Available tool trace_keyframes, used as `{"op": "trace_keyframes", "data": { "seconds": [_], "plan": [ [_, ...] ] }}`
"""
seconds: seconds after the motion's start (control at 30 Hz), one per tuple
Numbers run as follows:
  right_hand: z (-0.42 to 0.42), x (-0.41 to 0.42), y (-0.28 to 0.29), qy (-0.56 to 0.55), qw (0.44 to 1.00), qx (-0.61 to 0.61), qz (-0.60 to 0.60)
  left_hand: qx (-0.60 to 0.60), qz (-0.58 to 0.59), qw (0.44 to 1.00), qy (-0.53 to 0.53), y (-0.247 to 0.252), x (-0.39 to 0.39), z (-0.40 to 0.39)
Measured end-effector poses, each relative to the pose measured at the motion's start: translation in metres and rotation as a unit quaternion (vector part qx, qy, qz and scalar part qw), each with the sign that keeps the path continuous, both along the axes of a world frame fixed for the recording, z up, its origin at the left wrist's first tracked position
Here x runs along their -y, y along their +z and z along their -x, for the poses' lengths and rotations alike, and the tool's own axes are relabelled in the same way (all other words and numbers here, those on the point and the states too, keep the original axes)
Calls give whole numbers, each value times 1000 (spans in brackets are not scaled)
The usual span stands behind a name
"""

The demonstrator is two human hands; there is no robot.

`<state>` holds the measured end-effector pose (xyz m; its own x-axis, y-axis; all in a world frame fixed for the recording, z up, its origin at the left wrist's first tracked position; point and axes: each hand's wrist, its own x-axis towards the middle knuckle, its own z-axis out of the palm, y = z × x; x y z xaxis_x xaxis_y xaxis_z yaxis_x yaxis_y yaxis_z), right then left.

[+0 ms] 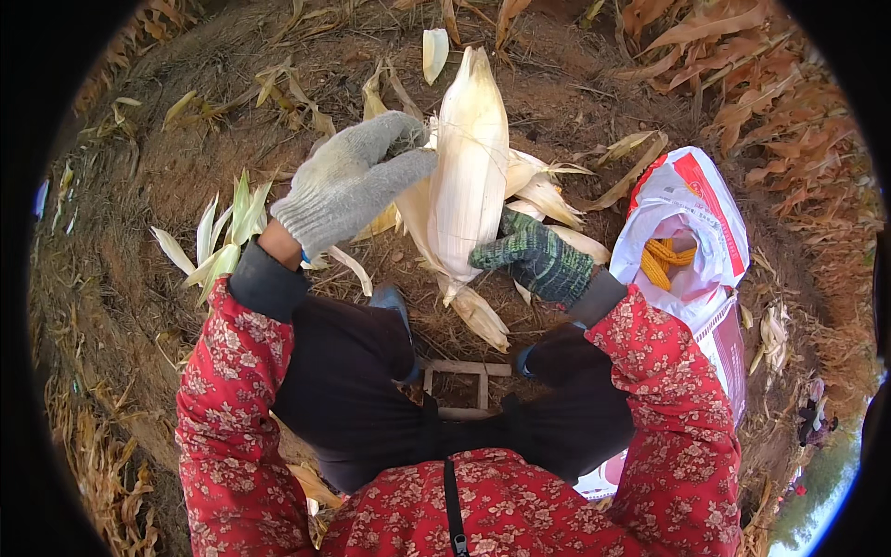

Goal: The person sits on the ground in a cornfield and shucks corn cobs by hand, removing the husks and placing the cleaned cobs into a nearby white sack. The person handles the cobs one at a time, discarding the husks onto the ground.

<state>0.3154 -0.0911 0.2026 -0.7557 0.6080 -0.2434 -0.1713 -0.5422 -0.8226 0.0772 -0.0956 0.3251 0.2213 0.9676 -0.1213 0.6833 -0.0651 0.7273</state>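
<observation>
An ear of corn in its pale, dry husk (470, 167) is held upright in front of me, tip pointing away. Around its lower right side my right hand (546, 257), in a green and black knitted glove, is closed near the stem end. My left hand (358, 174), in a light grey knitted glove, is at the ear's left edge with thumb and fingers apart; whether its fingertips touch the husk I cannot tell. Behind and below the held ear lie more husked ears and loose husks (480, 317) on the soil.
To the right stands a white and red woven sack (703, 306), its mouth showing yellow corn cobs (661, 261). Green-white husks (226, 244) lie at left. A wooden frame (456, 367) is between my feet. Dry corn plants (786, 104) border the right; a husk piece (435, 54) lies ahead.
</observation>
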Motion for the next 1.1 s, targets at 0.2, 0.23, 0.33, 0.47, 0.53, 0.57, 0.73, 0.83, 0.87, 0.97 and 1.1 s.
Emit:
{"op": "trace_keyframes", "data": {
  "seconds": [0.2,0.23,0.33,0.47,0.53,0.57,0.73,0.83,0.87,0.97,1.1],
  "plan": [
    [-39,37,47,-66,996,43,-30,63,16,997,-43,3,1,-49],
    [-38,41,39,-81,995,28,-44,47,4,997,-69,3,1,-61],
    [-32,55,45,-116,993,6,19,-8,-21,996,-89,-12,-3,-81],
    [-33,48,27,-135,989,-54,29,74,53,993,-70,-18,-13,-89],
    [-30,40,23,-165,962,-196,96,243,96,963,-67,-13,-11,-84],
    [-36,36,25,-165,968,-178,59,324,117,936,-65,-12,-10,-81],
    [-66,16,36,-180,863,-394,259,315,201,918,-128,17,14,-87],
    [-76,13,33,-249,913,-269,177,124,-57,907,-399,6,14,-99],
    [-80,15,30,-263,910,-232,220,123,-68,893,-427,3,17,-105],
    [-82,8,26,-335,899,-139,245,109,64,848,-514,-11,38,-111],
    [-105,-10,27,-428,867,-125,220,-189,-60,819,-539,-52,58,-98]
  ]
}}
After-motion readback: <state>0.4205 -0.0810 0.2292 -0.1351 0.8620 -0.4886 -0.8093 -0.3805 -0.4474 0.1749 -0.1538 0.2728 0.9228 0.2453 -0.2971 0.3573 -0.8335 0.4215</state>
